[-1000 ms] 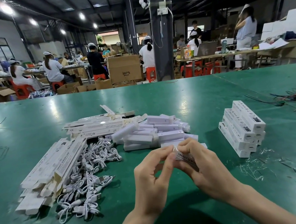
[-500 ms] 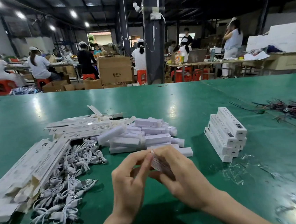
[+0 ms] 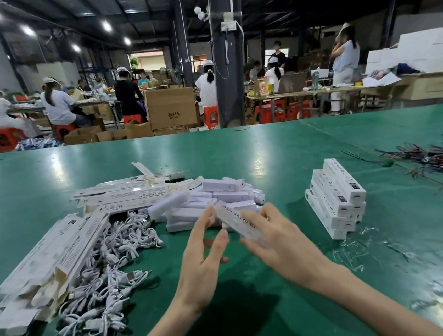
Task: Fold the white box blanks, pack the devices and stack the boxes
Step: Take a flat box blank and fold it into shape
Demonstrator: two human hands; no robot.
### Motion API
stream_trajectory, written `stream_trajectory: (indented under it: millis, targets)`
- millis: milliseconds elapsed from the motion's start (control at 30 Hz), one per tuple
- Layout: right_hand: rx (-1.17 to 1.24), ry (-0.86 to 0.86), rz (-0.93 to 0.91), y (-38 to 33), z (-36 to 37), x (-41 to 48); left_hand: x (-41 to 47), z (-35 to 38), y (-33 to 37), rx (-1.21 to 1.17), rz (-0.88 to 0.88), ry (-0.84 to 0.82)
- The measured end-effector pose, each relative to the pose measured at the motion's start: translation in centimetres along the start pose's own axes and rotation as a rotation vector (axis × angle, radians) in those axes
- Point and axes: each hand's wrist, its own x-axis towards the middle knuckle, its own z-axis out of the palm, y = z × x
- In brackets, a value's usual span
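Note:
My right hand (image 3: 277,244) holds a long white box (image 3: 238,222) with printed text, tilted above the green table (image 3: 269,162). My left hand (image 3: 202,260) is just left of it with its fingers spread, one fingertip near the box's far end; whether it touches is unclear. Behind the hands lies a heap of white devices (image 3: 218,198). Flat box blanks (image 3: 60,256) lie at the left, with more blanks (image 3: 124,194) behind. A stack of packed boxes (image 3: 335,197) stands at the right.
A tangle of white cables (image 3: 111,275) lies beside the blanks. Clear plastic scraps (image 3: 359,246) are scattered near the stack. Dark and red wires (image 3: 438,158) lie at the far right. People work at tables beyond the far edge.
Both hands were pinched together on the box near its end. Now the left hand has come off with its fingers spread, and the right hand holds the box out lengthwise.

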Motion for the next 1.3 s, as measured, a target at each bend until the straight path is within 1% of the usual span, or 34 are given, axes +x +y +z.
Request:
stream_trajectory:
  millis: [67, 133, 167, 267, 367, 467, 600, 733, 867, 967, 1067, 1133, 1200, 1233, 1267, 1300]
  targets:
    - [-0.077, 0.136, 0.058, 0.7, -1.8, 1.5, -0.3, 0.0, 0.1, 0.052, 0.027, 0.003]
    - [-0.156, 0.267, 0.208, 2.6, -4.6, 3.6, -0.1, -0.4, 0.3, 0.133, 0.065, 0.039]
    - [-0.218, 0.285, 0.293, 4.0, -6.4, 4.8, 0.0, -0.5, 0.4, 0.162, 0.082, 0.066]
    - [-0.455, 0.193, 0.496, 8.2, -10.8, 7.6, 0.4, -0.5, 0.5, 0.181, 0.117, 0.127]
    - [-0.637, 0.028, 0.575, 11.5, -11.5, 8.5, 0.1, -0.4, 0.6, 0.252, 0.159, 0.122]
    - [-0.775, -0.076, 0.578, 13.5, -9.9, 8.1, -0.1, -0.5, 0.7, 0.326, 0.22, 0.099]
    - [-0.826, -0.066, 0.525, 14.3, -8.8, 7.9, -0.1, -0.4, 0.9, 0.35, 0.243, 0.082]
    - [-0.825, -0.058, 0.547, 13.6, -8.7, 8.3, -0.1, -0.4, 1.0, 0.358, 0.253, 0.074]
    - [-0.716, -0.091, 0.658, 13.8, -8.6, 8.2, 0.0, -0.4, 1.2, 0.353, 0.265, 0.079]
    - [-0.549, -0.1, 0.746, 14.5, -8.5, 8.1, 0.0, -0.4, 1.2, 0.36, 0.277, 0.08]
    - [-0.405, -0.089, 0.745, 15.2, -8.4, 8.2, 0.0, -0.4, 1.2, 0.377, 0.288, 0.063]
    - [-0.389, -0.07, 0.743, 15.0, -8.5, 8.2, -0.1, -0.3, 1.0, 0.398, 0.297, 0.049]
    - [-0.488, -0.044, 0.755, 14.0, -8.4, 8.1, -0.1, -0.3, 0.8, 0.447, 0.294, 0.044]
    - [-0.594, -0.005, 0.716, 13.2, -8.1, 7.9, -0.1, -0.4, 0.6, 0.49, 0.286, 0.048]
    - [-0.674, 0.063, 0.632, 12.3, -7.5, 7.7, 0.1, -0.5, 0.5, 0.547, 0.275, 0.056]
    - [-0.692, 0.159, 0.513, 11.3, -6.6, 7.3, 0.2, -0.7, 0.4, 0.62, 0.259, 0.069]
